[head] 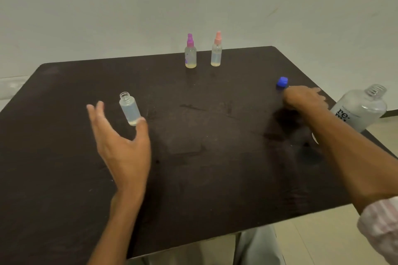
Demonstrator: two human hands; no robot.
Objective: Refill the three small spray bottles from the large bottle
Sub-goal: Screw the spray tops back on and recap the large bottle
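Note:
A small clear spray bottle [129,108] stands uncapped on the dark table [204,157], with a little yellowish liquid at its bottom. My left hand [120,135] is open right beside it, thumb tip at its base and fingers spread to its left. The bottle's blue spray cap [282,82] lies at the fingertips of my right hand [302,98]; whether the fingers grip it is hidden. The large frosted bottle [360,109] stands uncapped at the table's right edge, just right of my right forearm. Two capped small bottles, purple-topped [190,55] and pink-topped [216,52], stand at the far edge.
A pale wall rises behind the table. Light floor shows at the right and bottom, close past the table's right edge where the large bottle stands. My pink sleeve [381,228] is at the lower right.

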